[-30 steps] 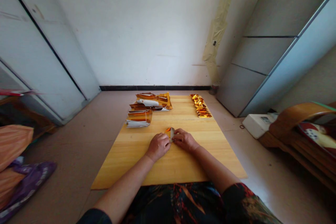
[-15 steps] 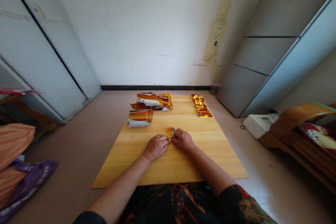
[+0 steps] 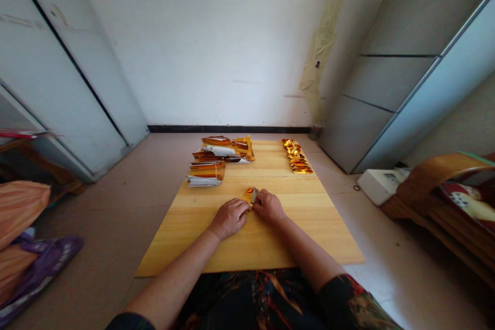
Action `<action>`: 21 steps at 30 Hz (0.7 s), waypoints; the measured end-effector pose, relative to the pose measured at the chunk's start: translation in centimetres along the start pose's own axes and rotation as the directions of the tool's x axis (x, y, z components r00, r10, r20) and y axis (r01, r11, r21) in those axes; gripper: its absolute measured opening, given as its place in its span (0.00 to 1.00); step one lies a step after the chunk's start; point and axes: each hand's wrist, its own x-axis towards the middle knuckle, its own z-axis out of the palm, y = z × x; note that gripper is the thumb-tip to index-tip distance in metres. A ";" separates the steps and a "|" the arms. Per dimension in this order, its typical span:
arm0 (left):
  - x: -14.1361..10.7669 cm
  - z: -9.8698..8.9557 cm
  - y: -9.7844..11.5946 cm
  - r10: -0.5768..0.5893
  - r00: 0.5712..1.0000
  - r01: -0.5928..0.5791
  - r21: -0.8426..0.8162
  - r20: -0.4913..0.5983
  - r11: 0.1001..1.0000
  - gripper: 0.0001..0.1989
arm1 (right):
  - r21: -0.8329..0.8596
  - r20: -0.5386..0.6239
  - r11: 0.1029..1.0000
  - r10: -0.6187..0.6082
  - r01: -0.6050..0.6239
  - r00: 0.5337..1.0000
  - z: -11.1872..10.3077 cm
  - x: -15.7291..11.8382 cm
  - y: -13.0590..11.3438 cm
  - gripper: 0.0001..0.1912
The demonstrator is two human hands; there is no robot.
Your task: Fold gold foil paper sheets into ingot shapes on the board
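Observation:
A small piece of gold foil [image 3: 249,194] with a grey underside lies between my hands at the middle of the wooden board. My left hand [image 3: 231,217] is closed on its lower left edge. On the other side, my right hand [image 3: 268,207] pinches the right edge, where the grey side shows. Stacks of flat gold and white sheets [image 3: 207,171] rest at the board's back left. A row of folded shiny gold pieces [image 3: 296,156] runs along the back right.
The wooden board [image 3: 185,247] spans the space before me. Plastic bags [image 3: 42,268] are at the far left. A white box [image 3: 379,185] and a wooden seat [image 3: 436,185] stand at the right. A white wall is behind.
The foil's grey flap looks slightly wider open between my hands. Both hands have barely moved.

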 end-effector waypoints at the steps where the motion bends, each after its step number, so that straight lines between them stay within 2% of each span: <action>1: 0.0 -0.1 0.0 -0.005 1.000 0.005 -0.002 0.009 1.000 0.13 | 0.009 0.002 1.000 0.001 -0.001 1.000 0.0 0.0 0.0 0.07; 3: 0.0 -0.1 0.1 0.008 1.000 -0.008 -0.003 0.018 1.000 0.16 | 0.028 0.007 1.000 0.003 -0.003 1.000 -0.1 0.0 0.0 0.07; 7: 0.0 0.0 0.0 0.053 0.999 -0.053 0.011 0.008 0.999 0.14 | 0.041 0.018 0.999 0.015 -0.016 1.000 -0.3 0.0 0.0 0.07; 21: 0.4 0.0 0.2 0.059 0.996 -0.065 0.090 0.067 0.994 0.12 | -0.002 -0.034 0.999 0.044 -0.044 0.998 0.2 -0.2 -0.2 0.06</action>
